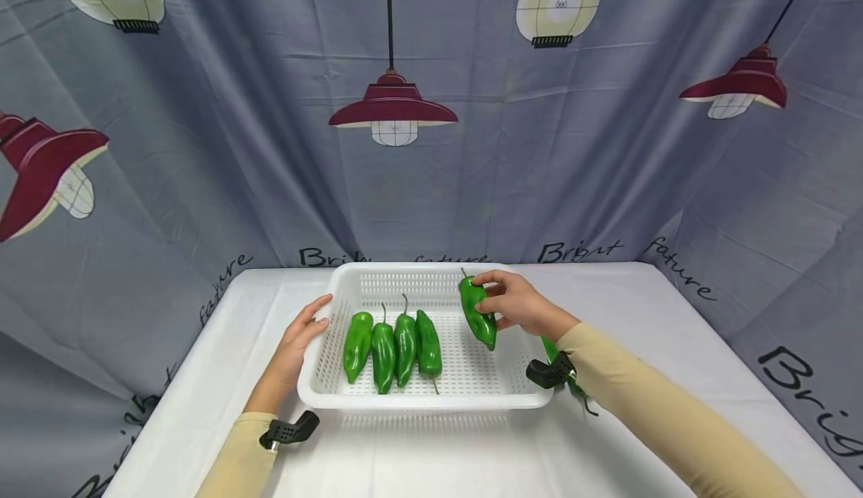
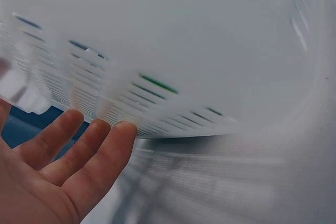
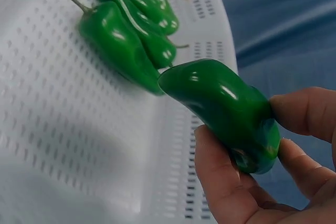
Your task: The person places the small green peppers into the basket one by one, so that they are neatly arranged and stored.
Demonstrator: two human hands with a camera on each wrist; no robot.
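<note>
Green pepper (image 1: 479,324), prob. light, firm & slick, best held mid-body, is pinched by R hand (image 1: 518,305) over basket (image 1: 431,401), rt. of ctr., while L hand (image 1: 297,344), fingers extended, touches basket's side.

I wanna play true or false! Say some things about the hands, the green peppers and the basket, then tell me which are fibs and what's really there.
1. The right hand holds a green pepper. True.
2. The left hand holds a pepper too. False: the left hand holds none; its fingertips are at the side of the white plastic basket.
3. Four peppers lie side by side in the basket. True.
4. Every pepper is inside or above the basket. False: some green pepper shows beside it, partly hidden by the right sleeve.
5. In the head view, the rightmost pepper of the row has its stem towards the person. True.
</note>
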